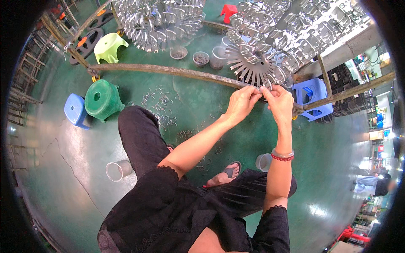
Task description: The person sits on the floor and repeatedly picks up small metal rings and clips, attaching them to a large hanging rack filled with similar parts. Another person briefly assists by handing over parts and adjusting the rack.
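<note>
In front of me, both hands meet at the rim of a flat metal disc cut into long thin blades (249,67). My left hand (242,103) pinches with thumb and fingertips, close against the fingertips of my right hand (279,101). The right fingers are pinched too, beside a curved metal piece. What sits between the fingertips is too small and covered to name. Above and around the disc hang dense bunches of shiny curved metal parts (287,25), hung on a rusty frame. A bar of that frame (168,71) runs just beyond my hands.
Another bunch of metal parts (160,21) hangs at the far left. Small curved metal bits (160,105) lie scattered over the green floor. Tubs of small parts (201,59) stand behind the bar. Stools include green (101,100) and blue (313,99) ones. A clear cup (119,170) lies near my knee.
</note>
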Action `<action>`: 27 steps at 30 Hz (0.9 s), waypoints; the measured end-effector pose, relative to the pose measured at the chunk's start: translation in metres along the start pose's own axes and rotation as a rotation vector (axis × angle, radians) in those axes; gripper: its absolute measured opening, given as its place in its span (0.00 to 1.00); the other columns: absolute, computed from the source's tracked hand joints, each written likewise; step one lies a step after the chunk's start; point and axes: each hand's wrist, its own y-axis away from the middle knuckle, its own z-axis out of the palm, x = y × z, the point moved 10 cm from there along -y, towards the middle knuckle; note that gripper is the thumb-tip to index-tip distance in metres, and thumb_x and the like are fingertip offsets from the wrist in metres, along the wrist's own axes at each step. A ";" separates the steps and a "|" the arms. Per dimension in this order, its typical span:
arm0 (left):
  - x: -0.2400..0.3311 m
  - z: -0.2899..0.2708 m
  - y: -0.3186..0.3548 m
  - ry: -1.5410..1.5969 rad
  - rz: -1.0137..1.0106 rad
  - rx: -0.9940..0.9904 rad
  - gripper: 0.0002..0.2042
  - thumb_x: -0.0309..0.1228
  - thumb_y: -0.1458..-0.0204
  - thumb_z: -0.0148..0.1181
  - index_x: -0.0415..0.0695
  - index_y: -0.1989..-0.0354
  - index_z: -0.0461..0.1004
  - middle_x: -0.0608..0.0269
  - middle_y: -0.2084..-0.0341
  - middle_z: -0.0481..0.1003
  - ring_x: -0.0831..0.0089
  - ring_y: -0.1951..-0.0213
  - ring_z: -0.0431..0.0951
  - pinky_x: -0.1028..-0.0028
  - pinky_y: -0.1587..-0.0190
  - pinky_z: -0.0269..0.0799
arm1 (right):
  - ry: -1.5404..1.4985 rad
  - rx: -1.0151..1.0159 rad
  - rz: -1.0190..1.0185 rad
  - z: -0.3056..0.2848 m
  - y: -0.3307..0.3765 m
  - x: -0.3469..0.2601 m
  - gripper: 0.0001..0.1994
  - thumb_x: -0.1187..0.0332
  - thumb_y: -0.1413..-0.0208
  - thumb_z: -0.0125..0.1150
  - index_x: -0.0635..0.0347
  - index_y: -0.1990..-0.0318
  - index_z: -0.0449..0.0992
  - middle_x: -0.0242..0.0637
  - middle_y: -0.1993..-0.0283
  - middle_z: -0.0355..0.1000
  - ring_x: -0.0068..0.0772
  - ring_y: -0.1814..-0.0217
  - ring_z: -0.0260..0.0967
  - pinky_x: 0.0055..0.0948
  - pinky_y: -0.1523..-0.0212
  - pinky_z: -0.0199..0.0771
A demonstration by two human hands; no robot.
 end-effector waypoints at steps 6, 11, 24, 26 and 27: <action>0.007 -0.002 0.004 -0.078 0.109 0.127 0.05 0.26 0.54 0.61 0.40 0.70 0.72 0.57 0.74 0.73 0.58 0.72 0.76 0.64 0.71 0.70 | -0.005 -0.149 0.111 0.008 -0.010 -0.007 0.13 0.64 0.49 0.60 0.68 0.74 0.77 0.37 0.78 0.75 0.22 0.83 0.71 0.21 0.84 0.65; 0.007 0.000 0.001 -0.073 0.152 0.147 0.05 0.26 0.54 0.62 0.40 0.70 0.73 0.57 0.75 0.74 0.59 0.73 0.76 0.67 0.72 0.71 | -0.153 -0.250 0.173 0.015 -0.020 0.010 0.10 0.68 0.50 0.61 0.68 0.73 0.77 0.38 0.77 0.76 0.22 0.81 0.73 0.18 0.84 0.67; -0.100 0.042 0.008 0.888 -0.695 -0.313 0.28 0.37 0.50 0.62 0.34 0.44 0.63 0.58 0.51 0.72 0.71 0.52 0.73 0.70 0.50 0.70 | -0.037 -0.163 0.177 0.015 -0.050 0.022 0.13 0.71 0.56 0.66 0.75 0.67 0.76 0.46 0.76 0.76 0.30 0.75 0.77 0.24 0.75 0.74; -0.101 0.042 -0.009 1.084 -0.697 -0.317 0.27 0.39 0.49 0.61 0.34 0.45 0.64 0.53 0.51 0.71 0.67 0.51 0.72 0.67 0.48 0.70 | -0.024 -0.122 0.147 0.013 -0.052 0.012 0.15 0.72 0.58 0.67 0.78 0.65 0.76 0.48 0.76 0.76 0.31 0.75 0.77 0.24 0.74 0.74; -0.102 0.042 -0.014 1.155 -0.701 -0.313 0.28 0.40 0.49 0.61 0.33 0.46 0.64 0.52 0.51 0.71 0.66 0.52 0.73 0.66 0.48 0.70 | 0.010 -0.115 0.138 0.012 -0.051 0.008 0.15 0.72 0.58 0.67 0.78 0.65 0.75 0.48 0.76 0.76 0.31 0.74 0.77 0.24 0.74 0.74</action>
